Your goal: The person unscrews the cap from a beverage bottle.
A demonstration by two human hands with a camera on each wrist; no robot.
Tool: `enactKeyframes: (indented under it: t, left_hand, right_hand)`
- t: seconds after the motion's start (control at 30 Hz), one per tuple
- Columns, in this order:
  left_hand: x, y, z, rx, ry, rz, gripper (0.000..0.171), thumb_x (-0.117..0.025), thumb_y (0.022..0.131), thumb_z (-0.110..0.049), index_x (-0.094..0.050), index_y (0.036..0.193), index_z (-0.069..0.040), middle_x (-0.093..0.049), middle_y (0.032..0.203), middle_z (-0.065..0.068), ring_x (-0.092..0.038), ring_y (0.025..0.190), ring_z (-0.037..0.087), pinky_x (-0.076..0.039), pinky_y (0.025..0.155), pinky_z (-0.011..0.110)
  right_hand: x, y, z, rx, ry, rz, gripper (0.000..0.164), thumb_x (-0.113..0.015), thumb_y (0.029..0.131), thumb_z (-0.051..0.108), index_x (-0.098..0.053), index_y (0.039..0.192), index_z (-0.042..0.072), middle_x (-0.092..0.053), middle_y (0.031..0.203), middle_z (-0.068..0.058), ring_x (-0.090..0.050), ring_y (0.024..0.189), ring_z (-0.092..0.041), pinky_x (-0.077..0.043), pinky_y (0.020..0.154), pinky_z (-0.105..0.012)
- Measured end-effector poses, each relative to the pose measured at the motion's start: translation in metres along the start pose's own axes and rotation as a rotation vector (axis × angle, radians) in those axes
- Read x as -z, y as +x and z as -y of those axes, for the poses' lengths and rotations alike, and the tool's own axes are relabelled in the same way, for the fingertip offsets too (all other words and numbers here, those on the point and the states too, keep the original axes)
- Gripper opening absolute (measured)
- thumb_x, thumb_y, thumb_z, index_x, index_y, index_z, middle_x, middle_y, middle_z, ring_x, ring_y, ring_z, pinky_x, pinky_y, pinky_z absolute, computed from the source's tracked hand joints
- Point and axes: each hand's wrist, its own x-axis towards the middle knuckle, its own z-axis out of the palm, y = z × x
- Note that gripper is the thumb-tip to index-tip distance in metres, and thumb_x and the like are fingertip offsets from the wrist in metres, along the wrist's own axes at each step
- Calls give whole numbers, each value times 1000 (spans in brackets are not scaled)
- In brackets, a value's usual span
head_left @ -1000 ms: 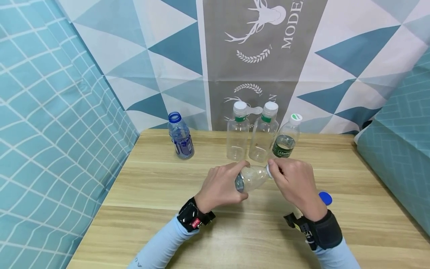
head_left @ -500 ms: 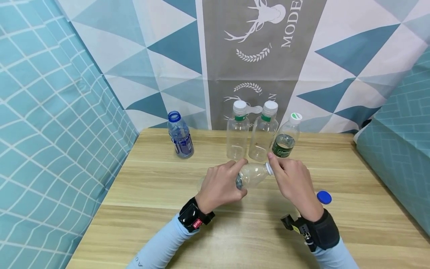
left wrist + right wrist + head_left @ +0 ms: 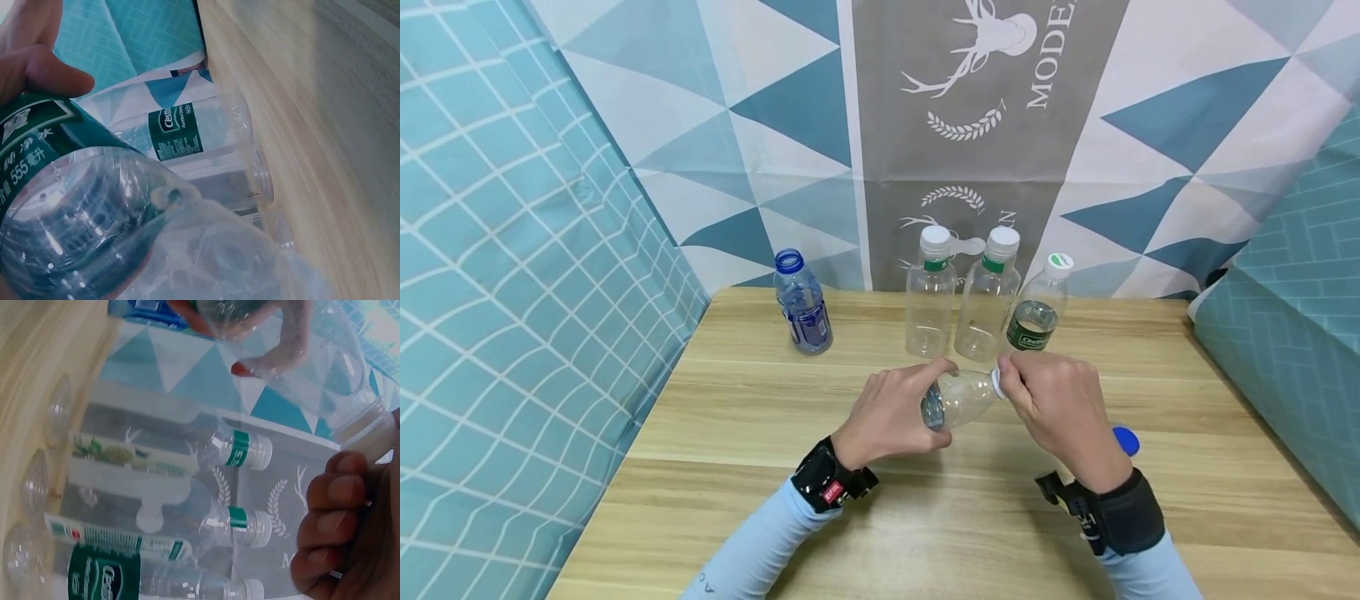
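Your left hand (image 3: 895, 412) is wrapped around the body of the held bottle (image 3: 966, 398), with thumb and fingers on opposite sides; your right hand (image 3: 1056, 408) has its fingers curled closely on the white cap (image 3: 997, 383). This bottle is tilted almost onto its side above the middle of the table (image 3: 715, 425), its neck toward the right edge. Just behind it, close to the back edge, a clear bottle (image 3: 929, 308) and a second clear bottle (image 3: 987, 312) stand upright side by side, and the labelled bottle (image 3: 1033, 312) stands next to them, directly behind your right hand, which hides its foot. Near the back left corner, well apart from your hands, stands the blue bottle (image 3: 805, 304), its mouth open. Beside your right wrist, toward the right edge, a blue cap (image 3: 1125, 442) shows; what is under it, your forearm covers. The base of the held bottle is hidden by your left hand, and in the left wrist view its neck is blurred. Whether the white cap is loose, I cannot tell.
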Motion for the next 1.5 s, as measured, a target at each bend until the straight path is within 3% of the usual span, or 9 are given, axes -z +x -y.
enactKeyframes:
  t: [0.17,0.43,0.57,0.7,0.8,1.0,1.1,1.33,1.5]
  left_hand:
    - [-2,0,-2,9,16,-7,77,-88,62,-39,-57,132,-26,-76,97,-6,-63,67,6,-46,53,18]
    - [-10,-3,-6,-33,223,-99,73,-87,62,-39,-58,128,-26,-69,86,-7,-54,59,5,-39,45,21]
    - [-13,-4,-6,-46,264,-128,73,-87,61,-40,-59,127,-26,-69,86,-6,-56,59,6,-41,45,21]
    - [-11,-3,-6,-23,193,-79,74,-88,62,-39,-58,128,-25,-72,91,-6,-61,63,7,-44,48,21]
    - [-7,-1,-6,-4,101,-33,74,-88,62,-37,-57,129,-25,-74,96,-7,-63,66,7,-46,51,20]
    - [-2,1,-4,13,-112,86,77,-88,62,-36,-57,132,-27,-73,97,-7,-62,71,5,-48,57,20]
    - [-1,2,-4,16,-164,122,77,-88,62,-35,-57,132,-28,-72,95,-8,-62,74,5,-48,60,21]
    - [-4,2,-3,19,23,15,75,-87,63,-38,-58,131,-27,-74,96,-8,-60,67,5,-45,52,19]
    - [-5,0,-1,12,94,-46,75,-87,63,-38,-58,131,-25,-74,96,-6,-62,66,6,-43,50,18]
  right_hand:
    - [1,-2,5,-126,9,69,56,-48,108,32,-37,55,20,-26,53,9,-25,46,-8,-18,46,-24]
    - [9,2,12,-475,36,396,70,-24,108,60,-35,54,17,-33,55,2,-37,48,-19,-26,45,-32]
    - [8,3,10,-550,55,450,74,-19,107,65,-38,54,16,-35,54,0,-38,48,-21,-27,44,-32]
    - [6,3,10,-528,74,388,74,-26,108,62,-41,52,16,-33,50,2,-36,46,-20,-25,44,-31]
    - [4,2,10,-456,94,300,72,-34,109,54,-42,49,15,-30,47,5,-34,44,-18,-24,45,-30]
    - [0,-1,1,-122,103,70,58,-51,103,27,-37,47,21,-23,47,13,-23,43,-5,-16,46,-23]
    - [1,-2,-2,-10,109,13,50,-54,97,21,-36,51,22,-24,50,14,-21,45,-1,-15,47,-21]
    - [4,1,-2,-101,56,93,35,-61,97,31,-57,66,18,-34,54,10,-32,49,-5,-21,48,-23]
    - [1,1,0,-168,78,78,35,-60,102,32,-66,72,16,-37,53,9,-36,49,-7,-24,47,-25]
